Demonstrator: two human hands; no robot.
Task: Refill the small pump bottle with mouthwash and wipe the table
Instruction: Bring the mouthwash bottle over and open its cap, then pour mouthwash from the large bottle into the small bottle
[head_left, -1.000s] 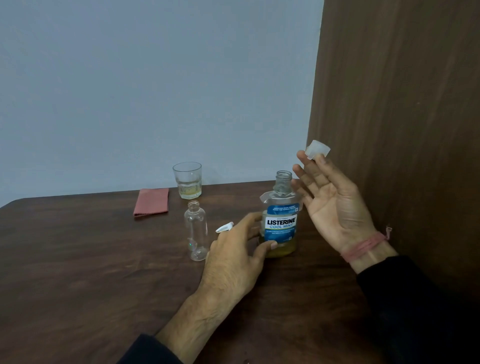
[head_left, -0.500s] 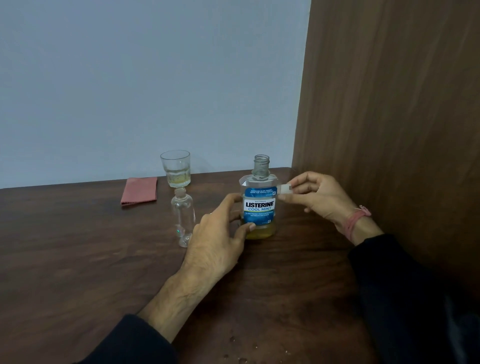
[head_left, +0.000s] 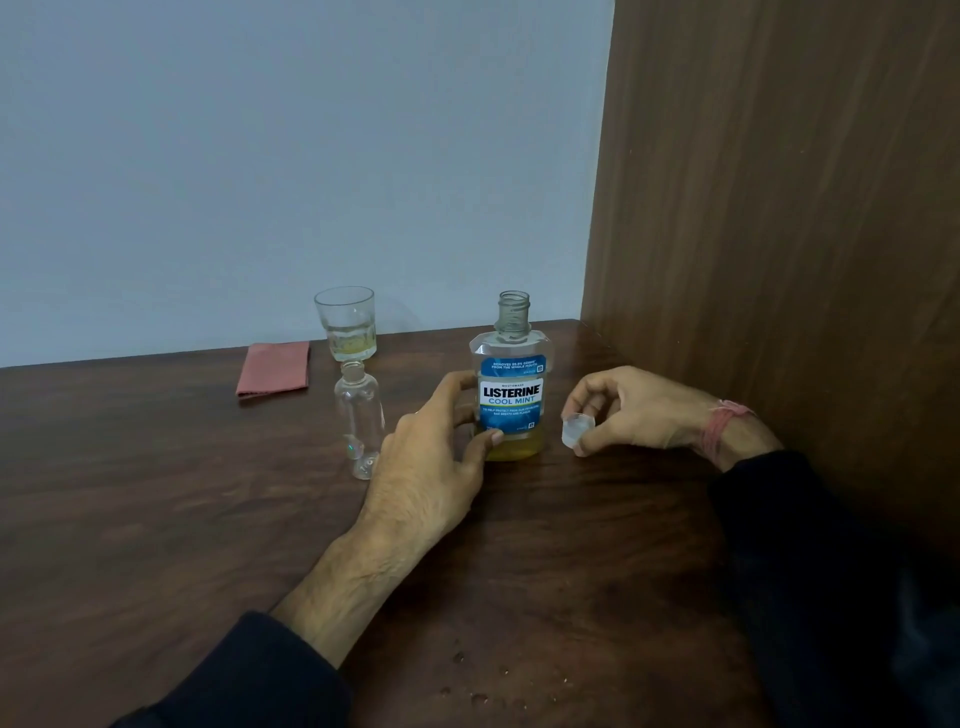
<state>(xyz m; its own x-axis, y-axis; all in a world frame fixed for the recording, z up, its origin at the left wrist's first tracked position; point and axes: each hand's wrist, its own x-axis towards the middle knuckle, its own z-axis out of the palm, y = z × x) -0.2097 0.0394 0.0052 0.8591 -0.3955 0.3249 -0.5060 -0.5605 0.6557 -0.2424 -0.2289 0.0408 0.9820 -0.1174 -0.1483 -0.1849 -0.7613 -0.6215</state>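
An uncapped mouthwash bottle (head_left: 511, 395) with a blue label and a little yellow liquid stands upright on the dark wooden table (head_left: 156, 519). My left hand (head_left: 431, 467) grips its left side. My right hand (head_left: 634, 410) is just right of the bottle, low over the table, pinching the bottle's clear cap (head_left: 575, 429) in its fingertips. A small clear bottle (head_left: 359, 415) without its pump stands upright left of my left hand. The pump itself is hidden.
A glass (head_left: 347, 330) with a little yellowish liquid stands behind the small bottle. A folded red cloth (head_left: 274, 368) lies at the back left. A wooden panel (head_left: 779, 234) walls the table's right side. Small droplets (head_left: 467, 675) dot the table's near edge.
My right hand came down from above the mouthwash bottle with the cap to table height beside it. My left hand stayed on the bottle. The camera view shifted.
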